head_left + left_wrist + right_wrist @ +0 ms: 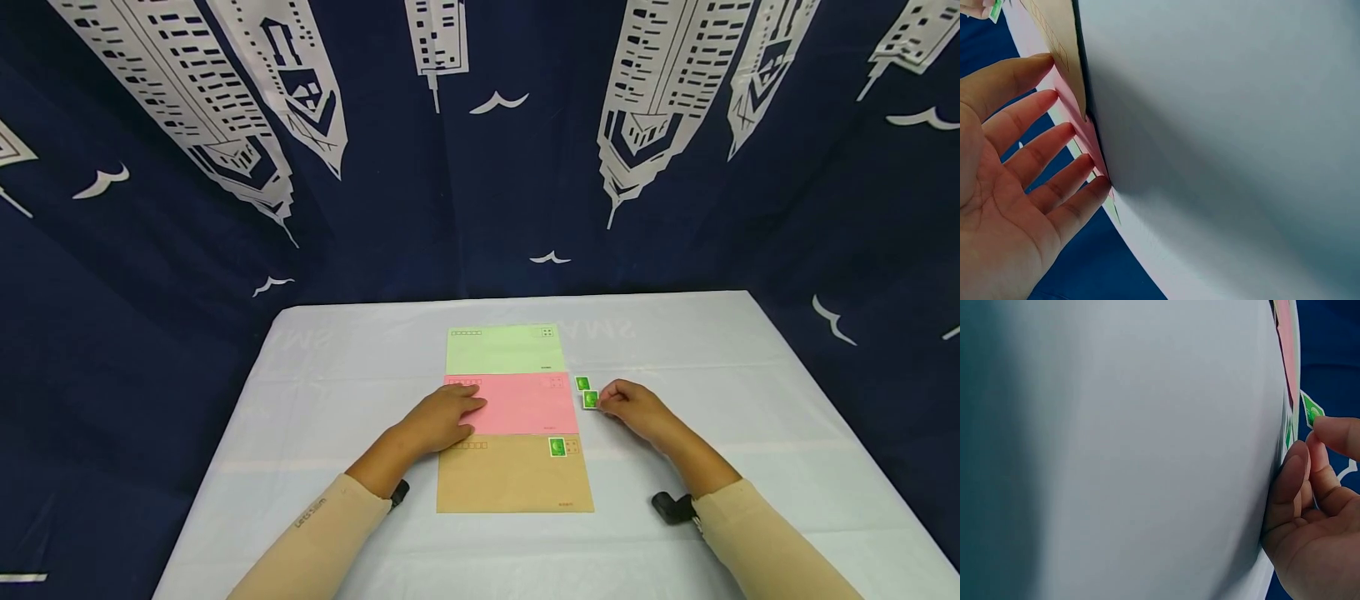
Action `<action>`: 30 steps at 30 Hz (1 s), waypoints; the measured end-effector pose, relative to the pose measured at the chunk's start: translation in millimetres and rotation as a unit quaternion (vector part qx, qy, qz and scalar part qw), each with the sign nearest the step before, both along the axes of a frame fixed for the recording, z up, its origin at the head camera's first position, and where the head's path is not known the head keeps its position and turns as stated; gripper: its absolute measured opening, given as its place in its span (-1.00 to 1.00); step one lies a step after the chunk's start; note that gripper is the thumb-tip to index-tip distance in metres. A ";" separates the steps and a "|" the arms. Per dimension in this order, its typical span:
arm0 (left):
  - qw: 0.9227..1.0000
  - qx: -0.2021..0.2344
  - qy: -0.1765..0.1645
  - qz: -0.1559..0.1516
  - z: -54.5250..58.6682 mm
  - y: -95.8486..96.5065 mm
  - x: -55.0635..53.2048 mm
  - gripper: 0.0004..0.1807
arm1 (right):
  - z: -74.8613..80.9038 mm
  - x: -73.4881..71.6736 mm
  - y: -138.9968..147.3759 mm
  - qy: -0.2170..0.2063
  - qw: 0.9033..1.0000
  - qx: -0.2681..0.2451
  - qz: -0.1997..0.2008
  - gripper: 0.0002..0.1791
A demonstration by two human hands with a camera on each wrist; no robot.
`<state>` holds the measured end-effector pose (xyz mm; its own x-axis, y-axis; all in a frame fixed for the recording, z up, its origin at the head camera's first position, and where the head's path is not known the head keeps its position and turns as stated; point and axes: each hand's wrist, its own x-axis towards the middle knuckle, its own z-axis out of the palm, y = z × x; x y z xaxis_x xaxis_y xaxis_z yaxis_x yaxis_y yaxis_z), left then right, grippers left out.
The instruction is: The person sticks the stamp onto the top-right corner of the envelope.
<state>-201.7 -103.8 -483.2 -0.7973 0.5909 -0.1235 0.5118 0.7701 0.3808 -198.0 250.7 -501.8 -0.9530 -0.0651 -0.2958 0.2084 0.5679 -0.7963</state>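
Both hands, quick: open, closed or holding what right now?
Left hand: open, fingers resting on the pink envelope.
Right hand: closed, pinching a green stamp between thumb and finger.

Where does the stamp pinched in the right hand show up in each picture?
Head: the stamp is below and right of centre, in the right hand.
Left wrist: the stamp is in the top left corner.
Right wrist: the stamp is near the right edge, above mid-height.
Shared landmark: the pink envelope.
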 end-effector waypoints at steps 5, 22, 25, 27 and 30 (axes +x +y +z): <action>1.000 0.001 -0.001 0.001 0.2 -0.2 0.5 -0.47 | -0.6 0.6 -1.9 0.003 1.000 -0.005 -0.007 -0.77; 1.000 0.009 -0.007 0.006 1.3 0.6 1.5 -0.48 | 6.0 2.9 -15.2 0.025 1.000 -0.017 -0.006 -0.78; 1.000 0.007 -0.007 0.007 1.7 0.8 1.6 -0.48 | 7.4 2.4 -18.7 0.025 0.999 -0.020 -0.008 -0.78; 1.000 0.006 -0.007 0.008 1.6 1.0 1.6 -0.48 | 7.5 1.5 -20.1 0.030 0.999 -0.024 -0.005 -0.78; 1.000 0.006 -0.008 0.009 1.5 1.3 1.5 -0.48 | 7.5 0.7 -22.2 0.033 0.999 -0.034 -0.006 -0.80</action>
